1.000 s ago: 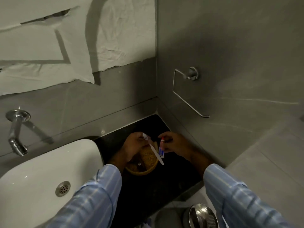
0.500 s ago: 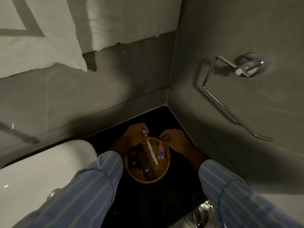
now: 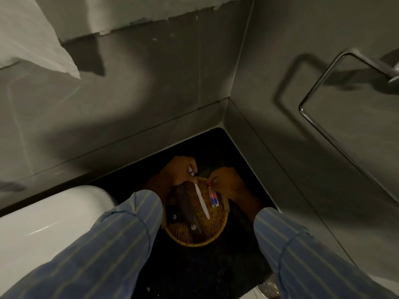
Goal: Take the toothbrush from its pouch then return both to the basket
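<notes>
L hand (image 3: 180,169) pinches toothbrush (image 3: 201,200) by head end, handle running toward lower right over basket (image 3: 195,239), frame centre. R hand (image 3: 226,182) pinches small tube (image 3: 213,198) at rim. L nearer; dark pouch (image 3: 186,207) already inside.

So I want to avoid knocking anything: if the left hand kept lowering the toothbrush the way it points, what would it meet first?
Probably the woven floor of the basket: the toothbrush in the left hand angles down into it, beside the dark pouch. Depth is unclear.
</notes>
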{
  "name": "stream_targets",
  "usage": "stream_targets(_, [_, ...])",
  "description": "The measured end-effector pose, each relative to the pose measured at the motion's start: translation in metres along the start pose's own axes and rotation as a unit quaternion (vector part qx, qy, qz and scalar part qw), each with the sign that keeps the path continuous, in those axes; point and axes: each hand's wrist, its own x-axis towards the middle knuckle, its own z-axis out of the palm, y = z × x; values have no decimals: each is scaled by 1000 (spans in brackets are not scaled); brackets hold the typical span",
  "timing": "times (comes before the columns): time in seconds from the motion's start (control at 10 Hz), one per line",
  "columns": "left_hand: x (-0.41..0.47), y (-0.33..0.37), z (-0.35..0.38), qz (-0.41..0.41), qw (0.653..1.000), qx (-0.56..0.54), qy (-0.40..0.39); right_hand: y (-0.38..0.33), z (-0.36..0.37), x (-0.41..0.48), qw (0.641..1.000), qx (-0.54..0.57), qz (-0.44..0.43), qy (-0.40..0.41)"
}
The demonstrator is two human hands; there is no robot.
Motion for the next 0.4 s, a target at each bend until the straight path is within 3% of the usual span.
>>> stream_targets(0.3, [4, -11, 12, -7, 999, 30, 12, -10, 15, -1, 993, -117, -21, 0])
stream_targets(0.4, [1, -7, 13, -13, 999, 31, 40, -12, 17, -4, 996, -83, -10, 25])
